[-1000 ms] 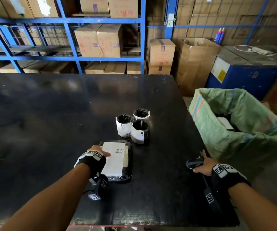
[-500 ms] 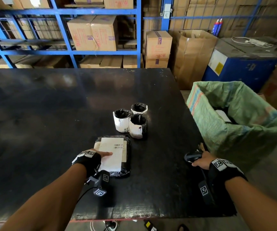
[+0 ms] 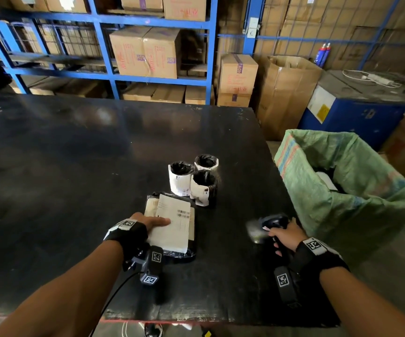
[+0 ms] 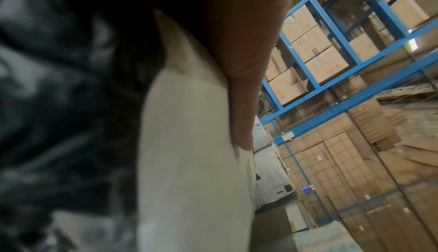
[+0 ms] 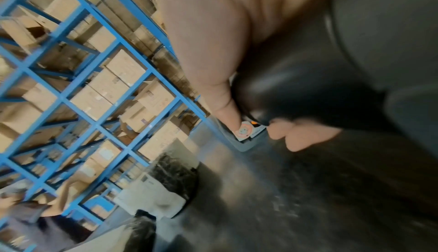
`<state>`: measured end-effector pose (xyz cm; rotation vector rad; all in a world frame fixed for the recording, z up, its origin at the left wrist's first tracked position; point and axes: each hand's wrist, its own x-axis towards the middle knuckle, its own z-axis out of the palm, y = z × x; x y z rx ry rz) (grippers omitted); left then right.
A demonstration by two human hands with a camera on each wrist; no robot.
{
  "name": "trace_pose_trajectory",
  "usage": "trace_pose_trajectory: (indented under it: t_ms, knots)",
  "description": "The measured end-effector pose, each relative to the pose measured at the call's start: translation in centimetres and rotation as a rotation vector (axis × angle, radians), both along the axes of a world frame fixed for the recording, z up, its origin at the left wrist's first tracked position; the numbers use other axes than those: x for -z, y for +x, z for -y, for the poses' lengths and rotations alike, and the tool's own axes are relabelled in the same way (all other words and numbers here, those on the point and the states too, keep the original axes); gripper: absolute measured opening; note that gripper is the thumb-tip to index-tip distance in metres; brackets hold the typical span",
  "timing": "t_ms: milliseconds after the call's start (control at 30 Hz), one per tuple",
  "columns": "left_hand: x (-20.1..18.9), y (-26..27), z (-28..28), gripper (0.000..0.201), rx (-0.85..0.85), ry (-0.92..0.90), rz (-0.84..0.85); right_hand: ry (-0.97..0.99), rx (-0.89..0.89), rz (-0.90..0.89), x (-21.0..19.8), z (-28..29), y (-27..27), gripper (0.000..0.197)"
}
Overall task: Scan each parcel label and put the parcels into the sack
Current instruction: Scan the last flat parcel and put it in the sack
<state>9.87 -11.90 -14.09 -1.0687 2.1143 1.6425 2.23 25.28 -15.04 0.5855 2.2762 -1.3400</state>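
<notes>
Since a second ago the right hand has lifted the scanner off the table, fingers curled round its handle, its blurred head turned toward the flat parcel at lower centre. The left hand stays on that parcel's label, thumb laid flat on the paper; its fingers are hidden. A scan looks imminent. Three rolled parcels wait just above; the sack gapes at right
</notes>
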Motion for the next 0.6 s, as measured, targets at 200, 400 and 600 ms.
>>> trace_pose_trajectory:
  t_ms: [200,400,600]
  knots:
    - [-2.3,-1.8,-1.0,0.050,-0.028,-0.033,-0.197,-0.213,-0.098,-0.172,-7.1,4.1,-0.6,0.007]
    - [-6.1,-4.5,-1.7,0.061,-0.149,0.037,-0.457,-0.384,-0.184,-0.302,-14.4,7.2,-0.1,0.006]
    - [-9.1,-6.3,-3.1,0.063,-0.163,0.083,-0.580,-0.371,-0.281,-0.291,-18.4,9.4,1.1,0.012]
